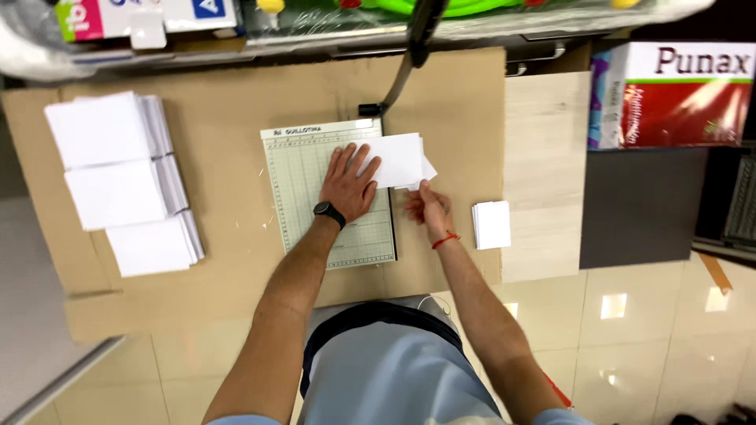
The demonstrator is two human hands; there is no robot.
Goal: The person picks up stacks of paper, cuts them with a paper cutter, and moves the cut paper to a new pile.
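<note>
Right hand (428,210) pinching paper (398,160), left hand (346,183) flat – pressing

The floor (630,315) is of glossy cream tiles, and at four o'clock they mirror square ceiling lights. A big sheet of brown cardboard (228,86) covers the worktable. At two o'clock a pale wooden board (543,157) lies beside a dark grey panel (638,205). At twelve o'clock a shelf (331,35) is wrapped in clear plastic.

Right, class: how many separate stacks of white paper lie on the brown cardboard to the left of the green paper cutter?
3, in a column: top stack, middle stack, bottom stack. They fan and overlap slightly, so thinner piles beneath could be hidden.
</note>
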